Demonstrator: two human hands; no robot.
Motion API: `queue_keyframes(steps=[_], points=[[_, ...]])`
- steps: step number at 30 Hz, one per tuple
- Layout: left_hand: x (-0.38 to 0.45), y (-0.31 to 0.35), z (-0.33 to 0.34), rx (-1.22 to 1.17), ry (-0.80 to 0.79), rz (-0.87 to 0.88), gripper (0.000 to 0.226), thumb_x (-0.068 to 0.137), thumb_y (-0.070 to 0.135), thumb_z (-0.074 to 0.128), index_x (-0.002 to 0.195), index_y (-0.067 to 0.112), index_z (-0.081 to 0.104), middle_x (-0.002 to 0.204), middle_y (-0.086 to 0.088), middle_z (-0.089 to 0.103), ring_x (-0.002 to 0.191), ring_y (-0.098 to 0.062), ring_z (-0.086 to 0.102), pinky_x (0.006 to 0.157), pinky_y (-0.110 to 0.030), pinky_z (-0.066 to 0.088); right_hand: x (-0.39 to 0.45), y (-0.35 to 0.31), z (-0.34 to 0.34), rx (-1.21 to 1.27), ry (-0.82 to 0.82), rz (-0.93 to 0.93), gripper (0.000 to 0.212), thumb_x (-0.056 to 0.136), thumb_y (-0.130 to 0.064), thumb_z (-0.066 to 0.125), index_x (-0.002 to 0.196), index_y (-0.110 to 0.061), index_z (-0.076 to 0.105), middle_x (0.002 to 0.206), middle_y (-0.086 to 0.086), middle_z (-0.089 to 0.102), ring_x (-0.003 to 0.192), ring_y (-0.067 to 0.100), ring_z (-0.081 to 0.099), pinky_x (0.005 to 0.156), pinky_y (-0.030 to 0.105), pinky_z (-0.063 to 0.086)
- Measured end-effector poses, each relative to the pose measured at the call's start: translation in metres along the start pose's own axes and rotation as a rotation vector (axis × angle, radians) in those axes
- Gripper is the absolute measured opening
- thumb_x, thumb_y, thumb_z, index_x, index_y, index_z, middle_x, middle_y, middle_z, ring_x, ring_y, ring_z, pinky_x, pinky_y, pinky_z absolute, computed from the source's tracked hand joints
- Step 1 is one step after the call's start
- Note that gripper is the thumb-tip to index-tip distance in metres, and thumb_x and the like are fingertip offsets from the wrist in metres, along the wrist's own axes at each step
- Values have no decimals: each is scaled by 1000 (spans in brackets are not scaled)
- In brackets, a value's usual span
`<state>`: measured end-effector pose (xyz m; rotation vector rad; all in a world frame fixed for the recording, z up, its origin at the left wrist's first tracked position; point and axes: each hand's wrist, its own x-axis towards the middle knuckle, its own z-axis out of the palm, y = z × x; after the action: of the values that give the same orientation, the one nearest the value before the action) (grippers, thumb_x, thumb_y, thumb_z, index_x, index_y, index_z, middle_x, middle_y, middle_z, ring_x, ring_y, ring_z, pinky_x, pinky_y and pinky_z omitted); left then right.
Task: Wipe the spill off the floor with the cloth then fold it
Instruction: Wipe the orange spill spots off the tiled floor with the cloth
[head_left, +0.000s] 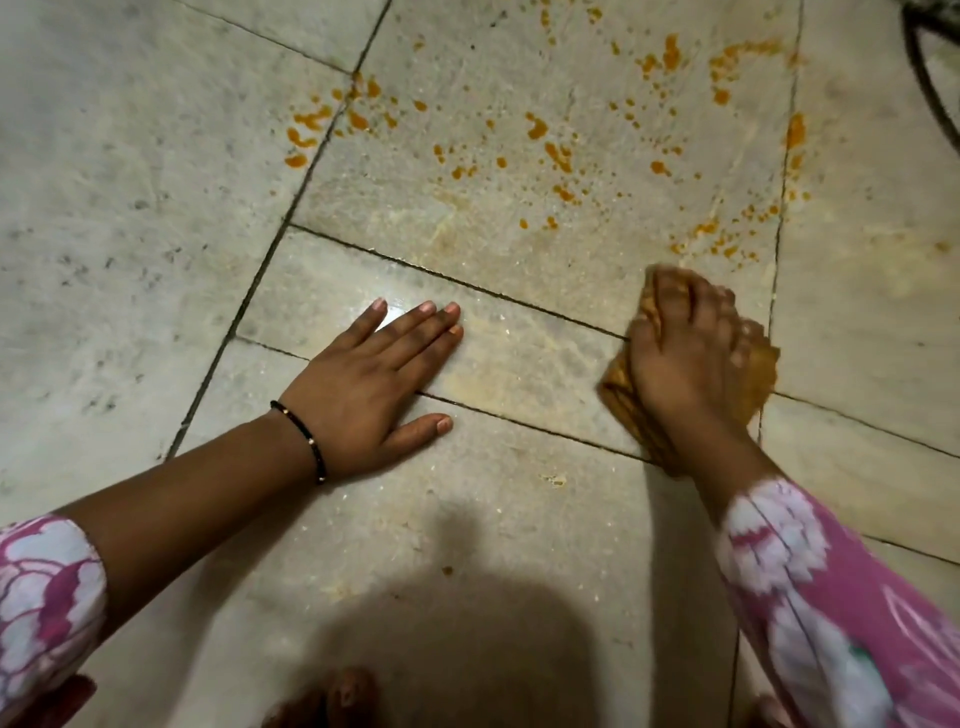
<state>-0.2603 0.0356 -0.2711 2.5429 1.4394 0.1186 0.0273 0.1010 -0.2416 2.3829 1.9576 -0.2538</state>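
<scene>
On floor (156, 156): one cloth (623, 400) (right hand (685, 353) pressing), many spill (535, 127) spots.

I see a floor (156, 156) of pale stone tiles, polished and mottled, with a glossy glare beside my left hand (363, 384). The spill (558, 156) looks wet and orange, beaded in thick droplets. The cloth (623, 405) under my right hand (685, 358) is soft, matt fabric, stained yellow-brown. My sleeves (810, 597) are thin printed cloth.
</scene>
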Motion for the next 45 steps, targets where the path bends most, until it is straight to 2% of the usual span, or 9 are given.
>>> queue_keyframes(steps=[7, 13, 17, 21, 25, 30, 35, 40, 45], points=[[0, -2, 0, 16, -18, 8, 76, 91, 60, 27, 150, 12, 23, 157, -5, 19, 145, -19, 16, 117, -44, 11, -56, -64, 20, -24, -31, -459, 57, 92, -44, 26, 149, -37, 22, 158, 1, 19, 146, 22, 11, 117, 46, 3], [0, -1, 3, -7, 20, 7, 75, 92, 60, 28, 150, 12, 25, 157, -4, 20, 144, -18, 17, 118, -43, 10, -68, 17, 3, -79, -123, -183, 62, 90, -56, 12, 150, -42, 6, 160, -1, 9, 146, 20, 4, 117, 46, -1], [0, -1, 3, -3, 13, 4, 76, 92, 60, 28, 150, 12, 24, 157, -5, 20, 145, -18, 16, 117, -43, 11, 11, -23, -1, 16, -74, -9, 54, 97, -48, 21, 149, -38, 13, 160, 3, 6, 146, 24, -1, 116, 51, -4], [0, -1, 2, -10, 9, 7, 76, 92, 60, 28, 150, 12, 24, 157, -5, 20, 145, -19, 17, 117, -44, 11, 17, -82, 3, 14, -142, -256, 51, 99, -46, 19, 150, -37, 13, 160, 4, 3, 146, 25, -4, 115, 51, -10], [0, -2, 2, -20, 12, 14, 76, 91, 60, 28, 150, 12, 24, 157, -6, 20, 144, -19, 17, 117, -44, 11, -54, -64, 13, -12, -55, -477, 52, 96, -47, 14, 148, -41, 15, 159, -1, 15, 146, 20, 6, 117, 46, -3], [-2, -1, 3, -23, 17, -2, 75, 92, 60, 27, 150, 12, 24, 157, -5, 20, 145, -19, 16, 117, -44, 11, -80, -6, 7, -93, -123, -286, 56, 94, -53, 9, 147, -45, -6, 160, -4, 3, 146, 16, -1, 117, 46, -2], [-3, -1, 1, -72, 68, -5, 83, 89, 65, 32, 150, 9, 19, 159, -6, 12, 147, -20, 8, 118, -42, 11, 13, -64, -1, 74, -93, -186, 48, 100, -46, 20, 147, -44, 17, 160, -5, 8, 146, 18, -2, 116, 49, -6], [-6, -3, -4, -119, 127, -50, 101, 82, 72, 41, 151, 6, 11, 160, -9, 3, 147, -22, 0, 118, -44, 10, 6, -119, 7, 40, -136, -598, 47, 100, -46, 17, 145, -42, 29, 159, -5, 16, 146, 18, 6, 116, 45, -6], [-5, -4, -2, -150, 141, -60, 101, 81, 72, 42, 151, 7, 9, 159, -7, 1, 147, -20, -1, 118, -42, 8, -29, -36, 3, -183, -210, -1037, 51, 96, -49, 18, 147, -41, 23, 159, -4, 18, 146, 18, 10, 116, 47, 4]])
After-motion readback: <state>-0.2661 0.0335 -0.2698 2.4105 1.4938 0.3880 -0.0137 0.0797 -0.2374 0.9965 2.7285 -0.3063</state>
